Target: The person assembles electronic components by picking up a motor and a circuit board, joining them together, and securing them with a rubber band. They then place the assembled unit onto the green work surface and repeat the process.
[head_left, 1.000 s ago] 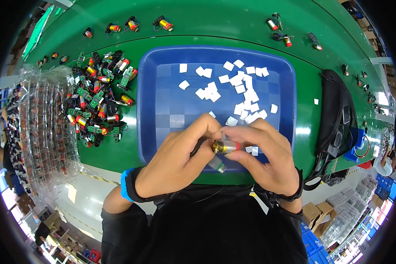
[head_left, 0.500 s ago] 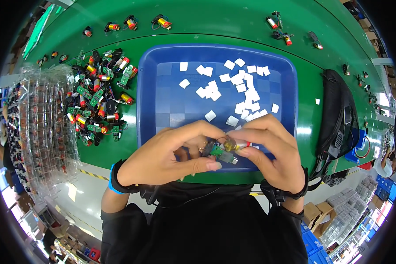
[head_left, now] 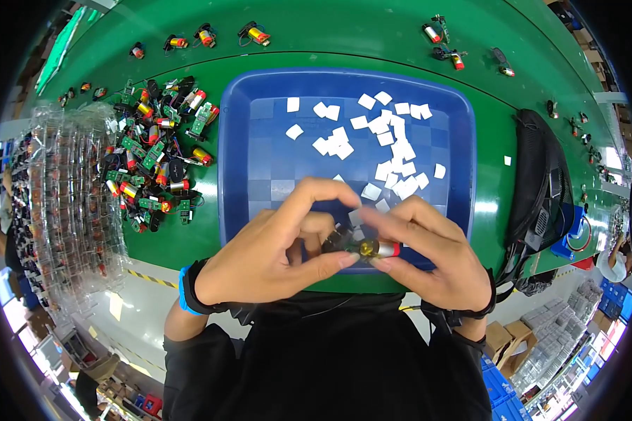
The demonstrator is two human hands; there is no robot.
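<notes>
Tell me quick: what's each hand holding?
Left hand: curled, apparently holding the blurred dark part.
Right hand: at the silver-and-red cylinder; whether gripping, can't tell.

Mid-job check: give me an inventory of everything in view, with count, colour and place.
Worktop: one, green, centre to top
Tray: one, blue, on the worktop
Held assembly: one, silver, red and gold with blurred dark parts, over the tray's near side
White squares: dozens, white, mostly in the tray, one right of it
Piled assemblies: many overlapping, green, black, red and gold, left of the tray
Spaced-out assemblies: over ten, mixed colours, far and right worktop
Plastic packaging: count unclear, clear, left
Bag: one, black, right of the tray
Cardboard boxes: several, brown, lower right
Crates: several, blue, lower right
Left grip: one, bare, at the assembly's dark end
Right grip: one, bare, on its red-silver end
</notes>
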